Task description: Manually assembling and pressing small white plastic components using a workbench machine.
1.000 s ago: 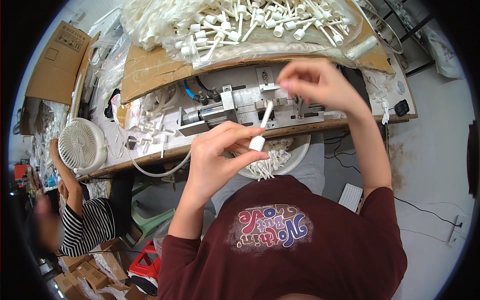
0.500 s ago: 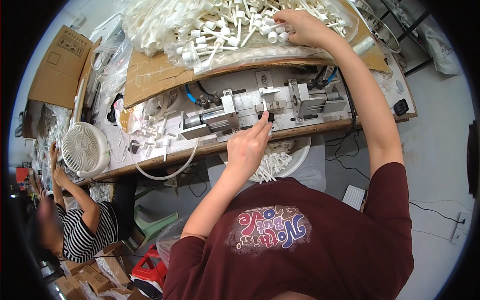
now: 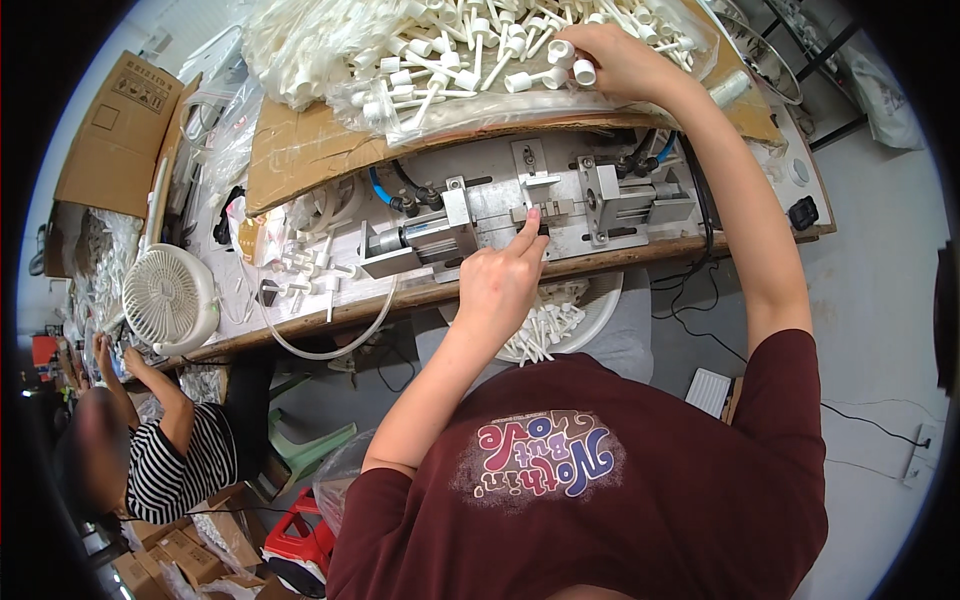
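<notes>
My left hand (image 3: 500,283) lies over the front of a metal clamping fixture (image 3: 550,211), its index finger stretched out onto the small block at the centre. The other fingers are curled and partly hidden, and I see nothing held in them. Farther off, my right hand (image 3: 612,62) is closed at the pile of white plastic cup-ended stems (image 3: 440,75). White cup ends (image 3: 584,72) show at its fingertips; their stems are hidden by the hand. A loose cup-ended stem (image 3: 535,80) lies just left of these fingers.
Pneumatic cylinders (image 3: 425,238) flank the fixture. Cardboard (image 3: 300,150) lies under the pile. A white fan (image 3: 170,298) stands at the left, with a person in a striped shirt (image 3: 185,465) beyond it. A basin of white stems (image 3: 600,310) sits below the table edge.
My right hand has drawn up white cup-ended stems, whose cups now show at its fingertips. My left index finger has slid slightly forward, over the white stem seen in the fixture before.
</notes>
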Action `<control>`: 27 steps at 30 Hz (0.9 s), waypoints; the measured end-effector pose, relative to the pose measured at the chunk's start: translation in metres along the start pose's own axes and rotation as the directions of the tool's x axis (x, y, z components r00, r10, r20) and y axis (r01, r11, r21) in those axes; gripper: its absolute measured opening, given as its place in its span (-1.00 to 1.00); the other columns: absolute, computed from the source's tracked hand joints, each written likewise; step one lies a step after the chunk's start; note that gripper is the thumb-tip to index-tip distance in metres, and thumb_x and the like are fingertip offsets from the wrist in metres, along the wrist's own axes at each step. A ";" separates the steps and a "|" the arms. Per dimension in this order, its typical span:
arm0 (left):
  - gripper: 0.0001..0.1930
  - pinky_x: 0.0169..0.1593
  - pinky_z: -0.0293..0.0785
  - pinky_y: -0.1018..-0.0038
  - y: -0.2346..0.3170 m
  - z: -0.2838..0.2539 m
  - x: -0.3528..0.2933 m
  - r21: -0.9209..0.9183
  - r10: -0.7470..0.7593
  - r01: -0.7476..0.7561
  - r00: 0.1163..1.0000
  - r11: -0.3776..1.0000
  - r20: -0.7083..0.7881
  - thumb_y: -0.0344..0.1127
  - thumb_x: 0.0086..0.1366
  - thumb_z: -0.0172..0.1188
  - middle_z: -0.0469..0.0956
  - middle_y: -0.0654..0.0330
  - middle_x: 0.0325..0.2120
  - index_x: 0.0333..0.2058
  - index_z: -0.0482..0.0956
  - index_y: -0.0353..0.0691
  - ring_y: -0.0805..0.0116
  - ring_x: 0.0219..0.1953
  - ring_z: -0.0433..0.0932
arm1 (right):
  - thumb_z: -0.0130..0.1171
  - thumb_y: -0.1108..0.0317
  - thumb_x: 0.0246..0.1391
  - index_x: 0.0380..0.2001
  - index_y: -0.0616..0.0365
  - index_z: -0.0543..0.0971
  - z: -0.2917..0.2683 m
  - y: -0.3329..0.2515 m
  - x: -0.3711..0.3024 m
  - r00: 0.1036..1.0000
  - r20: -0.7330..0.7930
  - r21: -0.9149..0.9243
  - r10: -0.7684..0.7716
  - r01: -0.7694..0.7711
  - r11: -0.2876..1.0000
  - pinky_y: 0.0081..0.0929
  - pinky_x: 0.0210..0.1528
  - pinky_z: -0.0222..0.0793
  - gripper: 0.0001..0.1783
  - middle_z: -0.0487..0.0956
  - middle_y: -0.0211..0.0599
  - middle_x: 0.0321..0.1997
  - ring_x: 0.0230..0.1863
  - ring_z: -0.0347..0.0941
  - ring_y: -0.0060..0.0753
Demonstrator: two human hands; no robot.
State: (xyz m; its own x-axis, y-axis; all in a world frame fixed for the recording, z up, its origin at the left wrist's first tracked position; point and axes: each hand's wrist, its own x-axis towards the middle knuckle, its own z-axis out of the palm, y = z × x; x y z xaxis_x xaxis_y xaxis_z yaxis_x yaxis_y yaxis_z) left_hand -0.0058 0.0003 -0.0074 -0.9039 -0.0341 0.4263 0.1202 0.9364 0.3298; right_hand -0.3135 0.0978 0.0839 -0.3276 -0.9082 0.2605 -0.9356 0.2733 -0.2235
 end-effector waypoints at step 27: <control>-0.70 -0.43 0.49 0.48 0.005 0.003 -0.005 -0.019 -0.049 0.047 0.994 0.999 -0.095 -0.36 -0.01 0.41 0.65 0.33 -0.03 -0.22 0.72 -0.14 0.30 -0.62 0.51 | 0.34 0.36 0.04 -0.32 0.17 0.65 -0.003 -0.089 -0.062 0.799 -0.601 0.131 -0.020 0.123 0.984 -0.37 -0.24 0.43 -0.85 0.57 -0.23 -0.33 -0.27 0.55 -0.20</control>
State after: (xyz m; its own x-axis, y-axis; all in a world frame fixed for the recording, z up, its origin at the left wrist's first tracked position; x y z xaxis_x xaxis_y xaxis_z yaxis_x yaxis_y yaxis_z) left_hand -0.0020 0.0061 -0.0110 -0.8656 -0.1127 0.4879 0.0854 0.9269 0.3655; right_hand -0.2109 0.1306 0.0907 -0.3223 -0.5404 0.7772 -0.9434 0.1160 -0.3106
